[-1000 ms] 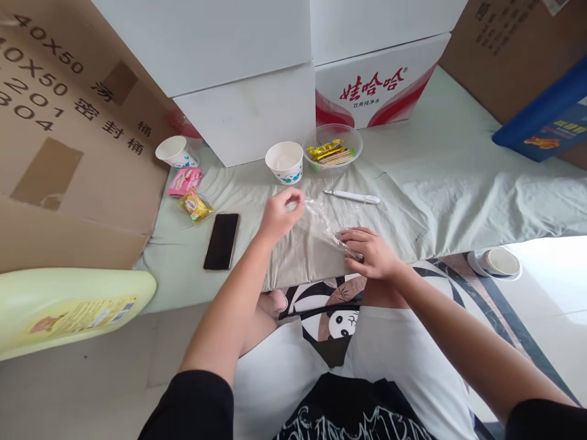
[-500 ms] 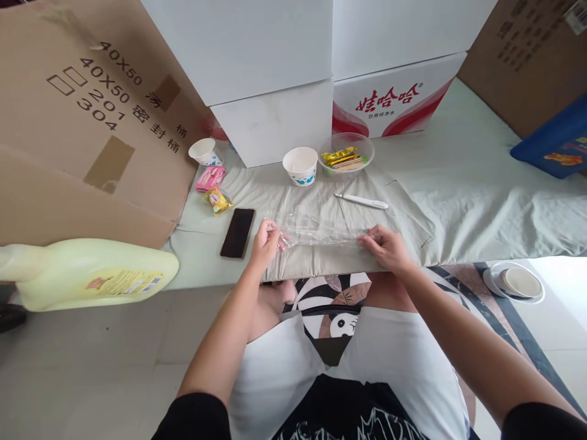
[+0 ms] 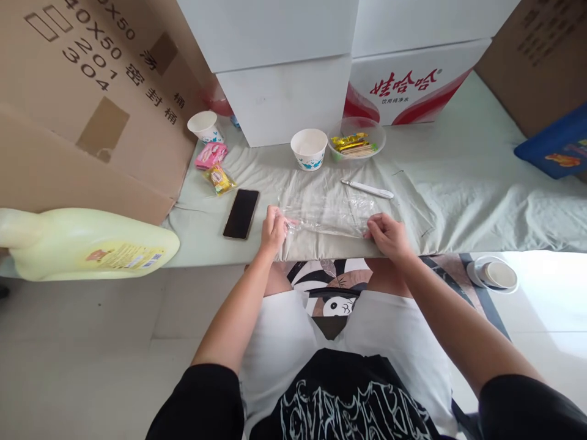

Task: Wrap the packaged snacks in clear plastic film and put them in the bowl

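A clear, crinkled plastic bag or sheet [image 3: 328, 217] stretches between my two hands, low over the cloth near the front edge. My left hand [image 3: 274, 231] pinches its left end, and my right hand [image 3: 387, 234] grips the right end between thumb and fingers. Left of my left hand lies a black phone [image 3: 241, 214]. Just beyond the plastic rests a white-handled craft knife or similar slim tool [image 3: 367, 189]. Farther back stands a white paper bowl [image 3: 309, 149], beside a clear plastic bowl [image 3: 380, 143] with yellow wrapped snacks and thin wooden sticks in it.
At the left back are a second paper cup [image 3: 205, 127], a pink packet [image 3: 211, 155] and a yellow wrapped snack [image 3: 220, 179]. White boxes [image 3: 284, 101] wall off the rear. A pale yellow jug [image 3: 96, 244] lies left; a blue object [image 3: 554, 146] sits right.
The plastic has spread wider and flatter between my hands, which both keep hold of it. The camera view has tilted slightly, so the table things appear higher.
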A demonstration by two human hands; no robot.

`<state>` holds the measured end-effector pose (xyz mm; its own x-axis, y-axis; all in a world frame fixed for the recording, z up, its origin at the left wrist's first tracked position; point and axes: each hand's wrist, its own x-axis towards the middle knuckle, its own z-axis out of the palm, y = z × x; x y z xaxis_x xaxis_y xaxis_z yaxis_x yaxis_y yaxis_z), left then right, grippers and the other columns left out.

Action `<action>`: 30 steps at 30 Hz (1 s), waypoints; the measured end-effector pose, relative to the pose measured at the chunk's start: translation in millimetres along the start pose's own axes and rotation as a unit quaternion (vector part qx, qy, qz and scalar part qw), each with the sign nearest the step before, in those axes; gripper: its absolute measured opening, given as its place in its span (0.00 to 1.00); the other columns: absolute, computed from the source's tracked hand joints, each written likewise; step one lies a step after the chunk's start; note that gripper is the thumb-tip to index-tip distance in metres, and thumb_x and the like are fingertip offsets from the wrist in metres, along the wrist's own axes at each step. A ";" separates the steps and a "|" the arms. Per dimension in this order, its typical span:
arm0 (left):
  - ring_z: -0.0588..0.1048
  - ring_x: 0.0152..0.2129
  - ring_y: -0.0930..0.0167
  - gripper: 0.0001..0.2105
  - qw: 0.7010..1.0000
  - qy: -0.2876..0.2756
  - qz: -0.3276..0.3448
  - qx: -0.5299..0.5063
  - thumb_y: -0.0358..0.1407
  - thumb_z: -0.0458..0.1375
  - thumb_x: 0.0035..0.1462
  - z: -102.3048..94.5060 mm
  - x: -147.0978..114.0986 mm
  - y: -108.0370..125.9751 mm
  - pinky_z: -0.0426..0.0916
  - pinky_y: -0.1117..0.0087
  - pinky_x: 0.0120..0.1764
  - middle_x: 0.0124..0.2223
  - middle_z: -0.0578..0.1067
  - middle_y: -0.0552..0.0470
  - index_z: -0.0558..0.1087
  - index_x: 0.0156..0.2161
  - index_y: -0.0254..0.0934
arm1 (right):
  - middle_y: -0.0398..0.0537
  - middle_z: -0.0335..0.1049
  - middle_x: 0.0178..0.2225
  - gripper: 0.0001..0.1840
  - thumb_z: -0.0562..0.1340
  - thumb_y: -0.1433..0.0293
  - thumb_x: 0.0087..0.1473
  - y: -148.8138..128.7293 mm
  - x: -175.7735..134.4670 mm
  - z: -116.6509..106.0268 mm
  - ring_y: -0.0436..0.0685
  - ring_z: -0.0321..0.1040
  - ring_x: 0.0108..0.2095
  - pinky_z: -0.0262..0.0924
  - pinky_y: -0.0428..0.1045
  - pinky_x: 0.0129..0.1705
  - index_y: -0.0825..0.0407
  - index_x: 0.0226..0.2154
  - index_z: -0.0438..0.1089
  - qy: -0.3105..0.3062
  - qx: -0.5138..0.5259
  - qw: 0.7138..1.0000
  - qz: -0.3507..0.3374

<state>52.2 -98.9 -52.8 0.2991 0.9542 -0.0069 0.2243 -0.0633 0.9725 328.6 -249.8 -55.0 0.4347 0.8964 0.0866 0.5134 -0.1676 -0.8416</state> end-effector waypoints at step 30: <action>0.63 0.18 0.71 0.06 0.960 0.039 0.100 0.258 0.30 0.56 0.53 4.9 3.2 -9.8 0.58 0.69 0.29 0.18 0.60 0.60 0.75 0.33 0.41 | 0.54 0.68 0.47 0.19 0.58 0.69 0.54 19.0 3.7 12.2 0.58 0.71 0.36 0.69 0.60 0.44 0.46 0.50 0.67 0.149 -0.097 0.983 -0.049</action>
<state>55.5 -96.6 -63.5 0.3178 0.9255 0.2059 0.6050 -0.3651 0.7076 331.0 -244.6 -77.2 0.5584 0.7568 0.3398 0.6829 -0.1867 -0.7063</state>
